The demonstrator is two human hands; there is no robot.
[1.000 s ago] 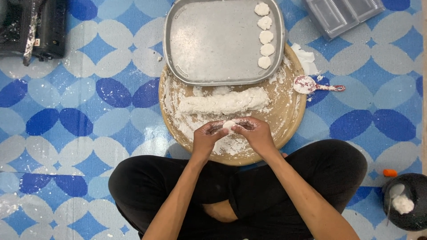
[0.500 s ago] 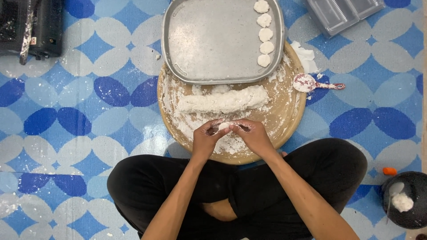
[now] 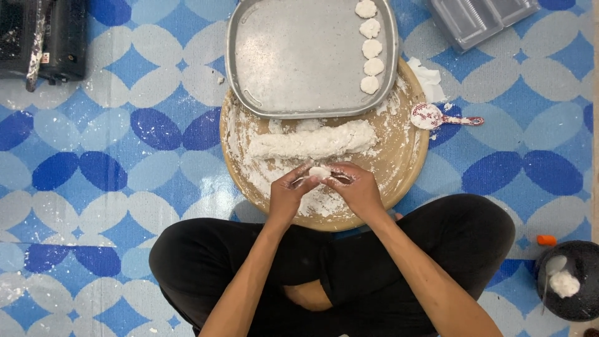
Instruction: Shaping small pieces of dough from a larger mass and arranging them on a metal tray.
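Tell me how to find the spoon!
Find the round wooden board in front of the seated person. Just off its right edge, on the blue patterned mat, lies the small spoon. It alone has a handle, and its bowl is dusted white.
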